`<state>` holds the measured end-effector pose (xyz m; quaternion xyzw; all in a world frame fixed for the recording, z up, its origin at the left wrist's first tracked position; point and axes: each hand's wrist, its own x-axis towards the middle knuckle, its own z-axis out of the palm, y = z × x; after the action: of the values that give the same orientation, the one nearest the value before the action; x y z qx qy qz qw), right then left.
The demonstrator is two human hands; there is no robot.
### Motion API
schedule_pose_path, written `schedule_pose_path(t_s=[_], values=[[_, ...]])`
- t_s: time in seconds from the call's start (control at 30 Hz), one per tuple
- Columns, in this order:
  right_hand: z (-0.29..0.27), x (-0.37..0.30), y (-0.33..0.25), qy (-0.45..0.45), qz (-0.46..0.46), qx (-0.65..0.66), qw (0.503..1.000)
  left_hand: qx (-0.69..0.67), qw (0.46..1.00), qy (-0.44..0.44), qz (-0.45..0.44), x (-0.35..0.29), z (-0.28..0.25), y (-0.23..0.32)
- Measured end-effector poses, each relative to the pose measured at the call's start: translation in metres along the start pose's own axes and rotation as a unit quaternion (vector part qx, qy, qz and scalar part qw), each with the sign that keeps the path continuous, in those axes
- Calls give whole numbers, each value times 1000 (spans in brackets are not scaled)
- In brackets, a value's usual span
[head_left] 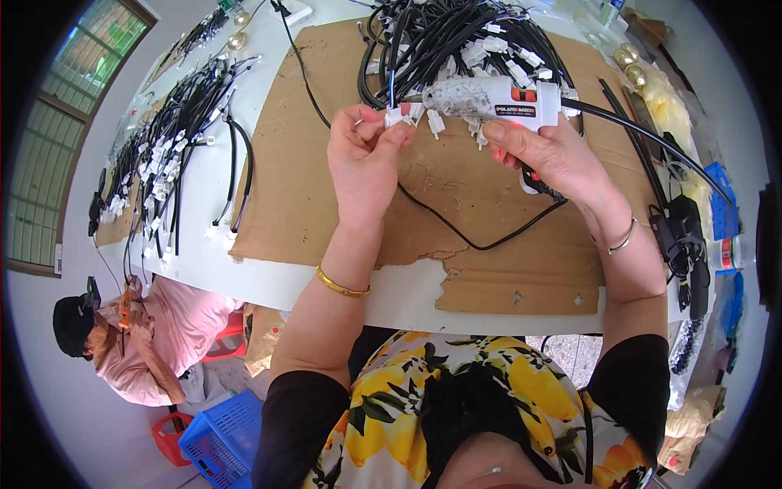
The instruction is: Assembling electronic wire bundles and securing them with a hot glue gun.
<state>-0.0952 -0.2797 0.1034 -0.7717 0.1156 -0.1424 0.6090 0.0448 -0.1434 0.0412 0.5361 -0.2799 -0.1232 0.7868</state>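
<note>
My left hand (362,171) pinches a small white plug connector (397,116) between thumb and fingers, with wires running up from it. In my right hand (558,159) is a white hot glue gun (533,104), held by its handle. Its smeared front points left, with the nozzle close to the connector; whether they touch I cannot tell. A long black rod (652,134) extends from the rear of the gun toward the right. Just beyond both hands lies a large heap of black cables (456,41) with white connectors.
Brown cardboard (318,196) covers much of the white table (383,303). A power cord (456,232) loops across it. More cables (167,155) lie at the left. Black adapters (683,244) sit at the right edge. A co-worker (155,350) sits lower left, near a blue basket (224,440).
</note>
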Motion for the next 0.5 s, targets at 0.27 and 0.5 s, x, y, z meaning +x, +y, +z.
schedule_pose_path(t_s=[0.27, 0.5], values=[[-5, 3, 3, -17, 42, -29, 999, -10, 999, -23, -26, -1, 1, 1], [-7, 4, 7, -32, 41, -44, 998, 20, 999, -26, -22, -1, 1, 1]])
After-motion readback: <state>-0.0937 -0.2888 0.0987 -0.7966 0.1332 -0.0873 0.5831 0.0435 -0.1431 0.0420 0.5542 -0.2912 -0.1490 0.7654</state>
